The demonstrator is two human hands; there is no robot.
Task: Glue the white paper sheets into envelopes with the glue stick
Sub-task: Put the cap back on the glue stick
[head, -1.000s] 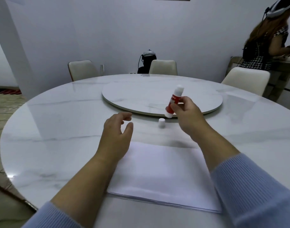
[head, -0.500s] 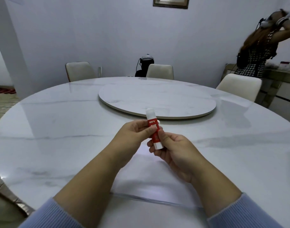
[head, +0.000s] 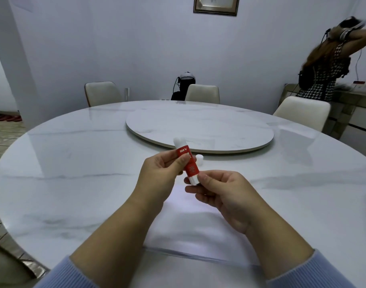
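Above the near edge of the round marble tabletop (head: 74, 163), a red-and-white glue stick (head: 186, 162) is held in the air between both hands, its long axis tilted from lower right to upper left, the bare white tip pointing up and away from the person. The left hand (head: 157, 179) pinches the red middle of the tube between thumb and fingers; the right hand (head: 221, 196) grips the white base from below, thumb and fingertips closed around it as if to twist, which in all likelihood would wind the glue out. Both hands touch the stick, the left higher on it and the right at its lower end. The small white cap (head: 199, 159) stands upright on the tabletop just beyond the stick, near the rim of the raised turntable (head: 219, 129). The stack of white paper sheets (head: 198, 231) lies flat directly beneath the wrists, squared to the near edge and partly hidden by both forearms, so the stick need only come down and toward the person to meet it. No sheet looks folded or glued yet.
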